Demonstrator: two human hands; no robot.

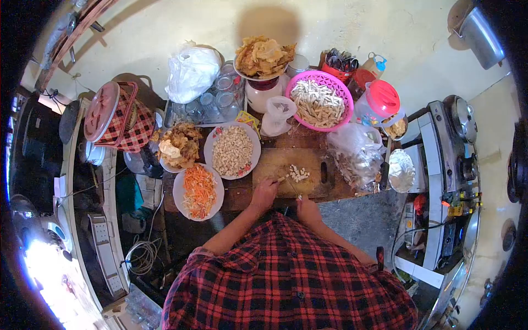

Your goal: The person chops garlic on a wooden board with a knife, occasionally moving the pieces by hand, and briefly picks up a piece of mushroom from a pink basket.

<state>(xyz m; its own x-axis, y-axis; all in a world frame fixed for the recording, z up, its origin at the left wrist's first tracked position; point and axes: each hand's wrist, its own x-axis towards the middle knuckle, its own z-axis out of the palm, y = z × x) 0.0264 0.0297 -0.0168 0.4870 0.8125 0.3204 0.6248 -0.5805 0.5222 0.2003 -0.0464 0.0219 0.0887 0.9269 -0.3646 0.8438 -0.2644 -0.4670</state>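
Blown-out glare, lower left. Wall [352,33] well lit, soft shadow above the fritters [264,59]; dim around the cable [144,257]. Wide-lens bowing at the sides, corners black, fine detail soft.

A kitchen, by its stove [443,125], lidded pot [465,118], cutting board [270,159] and plate [177,193] of shredded vegetables [199,188]

Brown rectangular wooden cutting board [275,158], flat at centre of frame, dark oblong slot near right end. Small pile of pale diced cubes [298,174] loose on it, right of centre. Short pale stick [281,179], uncut, left of pile. Thin-bladed knife [293,188], gripped below pile, blade slanting toward upper left.
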